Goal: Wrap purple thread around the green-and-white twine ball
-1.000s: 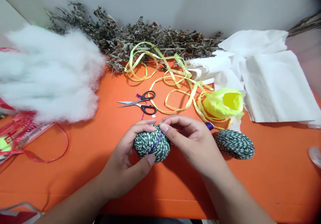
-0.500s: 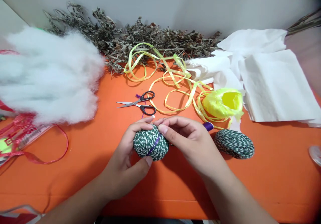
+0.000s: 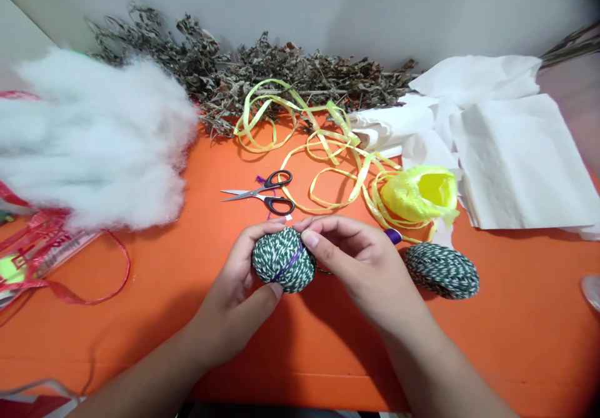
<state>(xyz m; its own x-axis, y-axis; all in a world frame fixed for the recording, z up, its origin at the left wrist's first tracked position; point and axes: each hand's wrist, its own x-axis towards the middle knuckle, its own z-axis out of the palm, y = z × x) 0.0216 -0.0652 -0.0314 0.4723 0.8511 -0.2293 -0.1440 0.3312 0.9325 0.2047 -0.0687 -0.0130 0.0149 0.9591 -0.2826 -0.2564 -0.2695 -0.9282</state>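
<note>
A rounded ball of green-and-white twisted cord is between my hands, with a purple thread wound across it. My left hand grips the ball from the left, thumb at its lower edge and fingers over its top. At the ball's upper right, my right hand pinches with thumb and index finger against it, near the purple thread. A dark strand shows just below the right fingers. Beyond the hands lie black-handled scissors, blades open. A purple spool is partly hidden behind the right hand.
A second green-and-white cord ball lies at right, by a yellow ribbon roll with loose loops. White sheets are stacked behind. White stuffing and red ribbon are at left. Dried plants line the wall on the orange table.
The ball has turned and tipped slightly in my hands, and more of the dark strand shows below my right fingers. The whole view has shifted a little; the table's things lie as before.
</note>
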